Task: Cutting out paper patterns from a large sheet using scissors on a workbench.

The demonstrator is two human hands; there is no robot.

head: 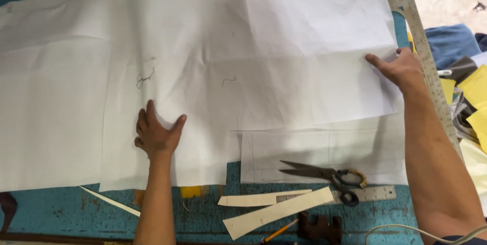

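Head view of a blue worktable (61, 209) covered by a large sheet of white fabric (203, 47) with fold creases. The left hand (154, 136) lies flat on the near middle of the cloth, fingers spread and palm down, pinning it without grasping anything. The right hand (401, 67) rests at the cloth's right edge, fingers extended and pressing on the upper layer; whether the thumb has the edge pinched cannot be told.

A smaller white piece (314, 148) with faint ruled lines lies near and right, partly under the large sheet. On it rest black-handled scissors (324, 176), blades pointing left. A short steel ruler (370, 194) sits just beside the scissor handles, and two pale card strips (274, 209) lie nearer still. A long metal L-square (428, 62) runs along the right side, just beside the right hand. A pencil (278, 233) and a dark clamp-like tool (319, 227) sit at the near edge; yellow and blue fabric scraps (474, 88) are piled far right.

For smoothing and aligning layers, a sound method appears to be this: keep the left palm as a fixed anchor, draw the right edge outward with even, light tension, and work creases toward the free edge. Pulling unevenly would likely skew the weave.
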